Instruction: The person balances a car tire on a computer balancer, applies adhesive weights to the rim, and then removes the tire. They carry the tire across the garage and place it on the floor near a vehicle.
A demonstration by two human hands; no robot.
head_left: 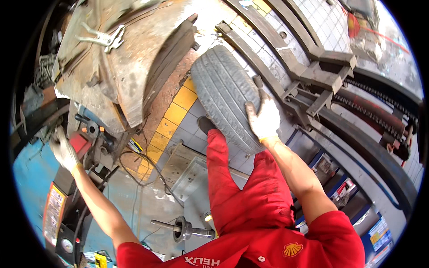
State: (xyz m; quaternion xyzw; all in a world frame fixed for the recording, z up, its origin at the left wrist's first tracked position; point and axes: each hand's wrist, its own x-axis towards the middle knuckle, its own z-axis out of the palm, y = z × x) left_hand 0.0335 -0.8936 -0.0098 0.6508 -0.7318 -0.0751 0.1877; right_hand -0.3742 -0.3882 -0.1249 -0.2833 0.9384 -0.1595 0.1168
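Note:
A worn black car tyre (pixel 225 96) stands upright on the tiled floor in front of my legs. My right hand (pixel 264 117), in a pale work glove, grips the tyre's right side, thumb across the tread and fingers over the edge. Far to the left, my gloved left hand (pixel 65 149) reaches out beside a red box-shaped part (pixel 79 145) of a blue machine (pixel 35 169). Its fingers look extended, and nothing shows in it. Whether it touches the machine is unclear.
A worn metal-topped bench (pixel 129 62) carries metal tools (pixel 105 38). Heavy steel lift beams (pixel 286 58) run along the right. A black cable (pixel 154 165) loops over the floor near a metal shaft with a cone (pixel 181 228). Blue-framed shelving (pixel 339 178) stands at lower right.

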